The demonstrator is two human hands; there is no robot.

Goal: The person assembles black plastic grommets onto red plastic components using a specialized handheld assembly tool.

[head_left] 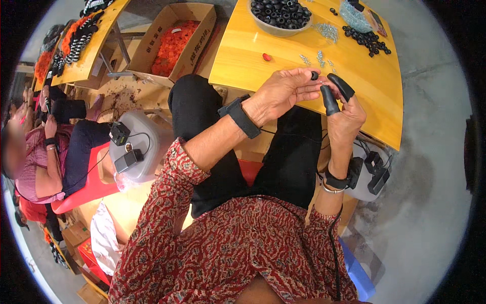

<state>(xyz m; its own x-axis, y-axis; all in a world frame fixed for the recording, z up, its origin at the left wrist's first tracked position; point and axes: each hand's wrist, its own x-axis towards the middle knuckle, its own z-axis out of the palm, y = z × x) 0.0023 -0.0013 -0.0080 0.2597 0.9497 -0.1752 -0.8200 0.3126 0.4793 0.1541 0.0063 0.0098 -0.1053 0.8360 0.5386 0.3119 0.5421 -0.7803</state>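
Near the front edge of the yellow table, both my hands are raised close together. My left hand (283,95) pinches a small round black part (314,75) between thumb and forefinger, its other fingers stretched toward the right hand. Black sleeves cover the thumb and forefinger of my right hand (344,114). Their tips come together at a tiny silver metal piece (322,82), too small to make out fully. Beyond the hands, similar small silver pieces (320,58) are scattered on the table (238,58). A bowl (280,29) full of black parts (283,12) stands at the back.
More black parts (367,40) lie at the far right beside a bluish mesh-like bundle (356,20). A red scrap (267,57) rests on the table. Left of it stands a cardboard box (205,38) of orange-red pieces (174,48). Another person (48,157) sits at far left.
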